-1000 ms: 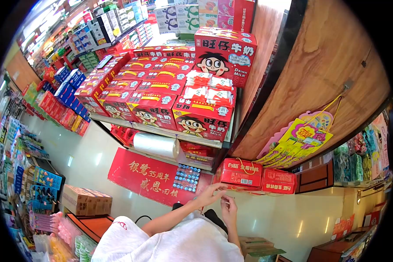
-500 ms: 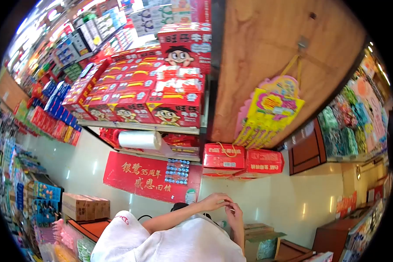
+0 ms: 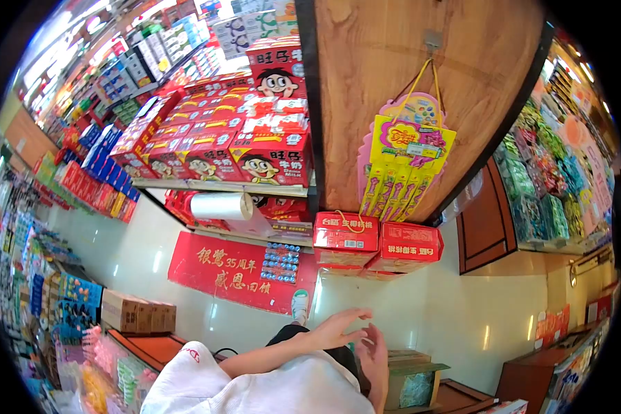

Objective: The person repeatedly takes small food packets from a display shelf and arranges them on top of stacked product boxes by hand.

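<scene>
My left hand (image 3: 339, 328) reaches across in front of my white shirt (image 3: 290, 386), fingers stretched out and holding nothing. Close beside it, my right hand (image 3: 371, 348) is raised with its fingers loosely bent and apart, also holding nothing. A small gap shows between the hands. Beyond them on the floor stand red gift boxes (image 3: 345, 234) with cord handles, against a wooden panel (image 3: 366, 41). On that panel hangs a yellow and pink candy display (image 3: 410, 145).
Red milk cartons (image 3: 210, 155) are stacked on a shelf ahead left, above a plastic roll (image 3: 221, 205). A red mat (image 3: 207, 265) with several cans (image 3: 281, 263) lies on the floor. An opened cardboard box (image 3: 414, 386) stands near my right arm; brown cartons (image 3: 138, 314) stand left.
My hands have come apart from touching fingertips. The view has shifted, so the panel and candy display sit further left, and my shoe now shows by the mat.
</scene>
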